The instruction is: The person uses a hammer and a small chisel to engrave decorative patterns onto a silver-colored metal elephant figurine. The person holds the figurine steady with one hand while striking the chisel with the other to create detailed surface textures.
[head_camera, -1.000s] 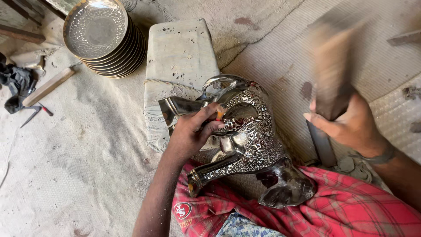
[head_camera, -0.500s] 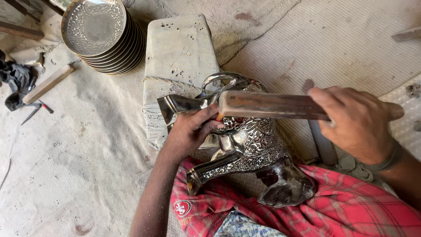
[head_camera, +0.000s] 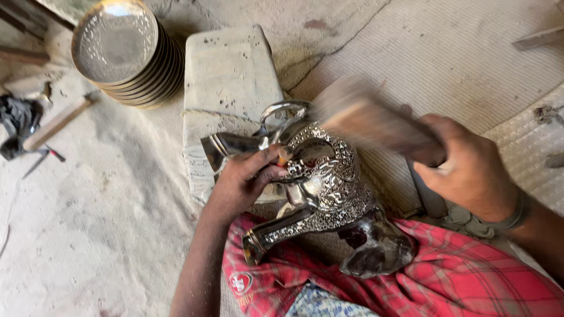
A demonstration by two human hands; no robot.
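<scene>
Left hand is clenched on the upper body of the embossed silver vessel, which lies tilted across the red checked cloth over the person's lap, its handle end resting against the edge of the pale stone block. Right hand is closed around a wooden mallet, blurred, whose head sits just above the vessel's rim. Open sandy floor lies to the left; a stack of round metal plates stands beside the block's far left corner, well apart from both hands.
</scene>
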